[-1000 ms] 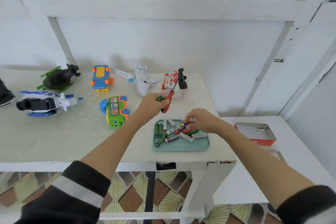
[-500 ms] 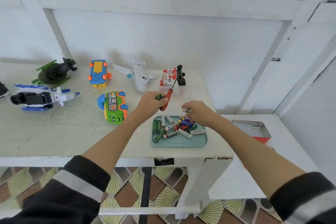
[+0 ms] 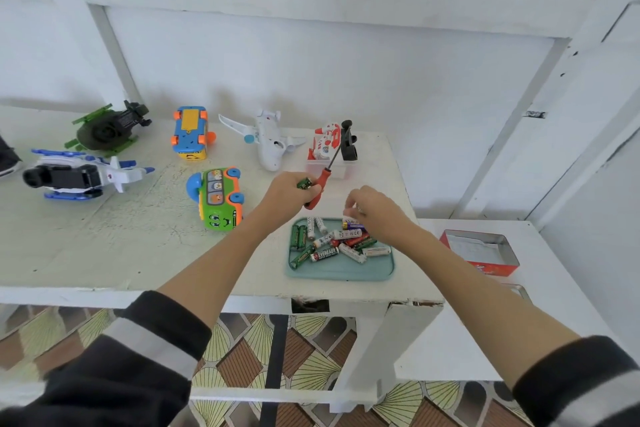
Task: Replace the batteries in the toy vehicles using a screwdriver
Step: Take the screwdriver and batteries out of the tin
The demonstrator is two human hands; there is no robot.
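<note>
Batteries [image 3: 334, 242] lie in a heap in a flat blue-green tray [image 3: 341, 270], close to the front edge of the white bench [image 3: 104, 246]. Some are green, some white, one is black and red. Below the bench the floor [image 3: 242, 367] has brown and yellow fan-shaped tiles.

The right hand [image 3: 375, 210] hangs just over the far side of the tray, fingers curled down. It seems to pinch something small and pale, but I cannot tell for sure. The left hand [image 3: 292, 192] is just left of the tray and holds two things at once – a red-handled screwdriver [image 3: 320, 184], tip pointing up and away, and one green battery [image 3: 304, 183]. Both arms wear dark sleeves with white stripes.

To the right is a lower white table [image 3: 467, 340] with an open red tin [image 3: 479, 251] on it.

Farther back, a green and orange toy bus [image 3: 220, 198] sits near the left hand. A blue and white toy plane with a black part [image 3: 79, 175] lies far left. Behind them, in a row by the wall, are a dark green toy helicopter [image 3: 109, 126], a blue and yellow toy car [image 3: 190, 133] upside down, a white toy plane [image 3: 266, 140] and a red and white toy [image 3: 327, 144] resting in a clear box [image 3: 327, 168].

The wall [image 3: 311, 55] is white, with white painted beams – the paint on the bench is cracked.
</note>
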